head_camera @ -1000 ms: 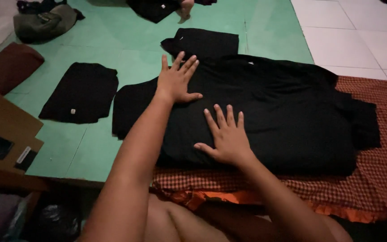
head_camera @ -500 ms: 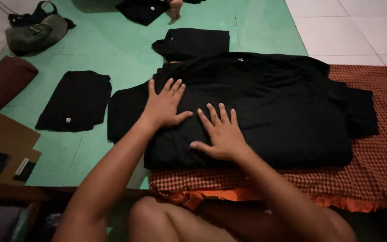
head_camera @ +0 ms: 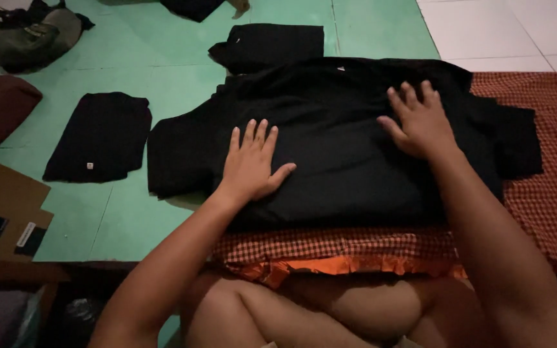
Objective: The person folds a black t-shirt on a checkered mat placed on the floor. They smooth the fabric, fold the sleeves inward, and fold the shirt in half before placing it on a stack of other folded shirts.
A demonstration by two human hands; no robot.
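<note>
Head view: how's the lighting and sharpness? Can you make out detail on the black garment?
Head view: dim, warm indoor light, no glare; the black shirt reads as a near-flat dark mass with folds barely visible; left hand and right hand, both flat on it, are reasonably sharp; the green floor and checked cloth keep their colour; bottom edge falls into shadow.

Dark garment [head_camera: 191, 8] at top cut by frame edge. Checked cloth [head_camera: 549, 193] runs off right. Small tag [head_camera: 89, 165] on folded garment unreadable.
</note>
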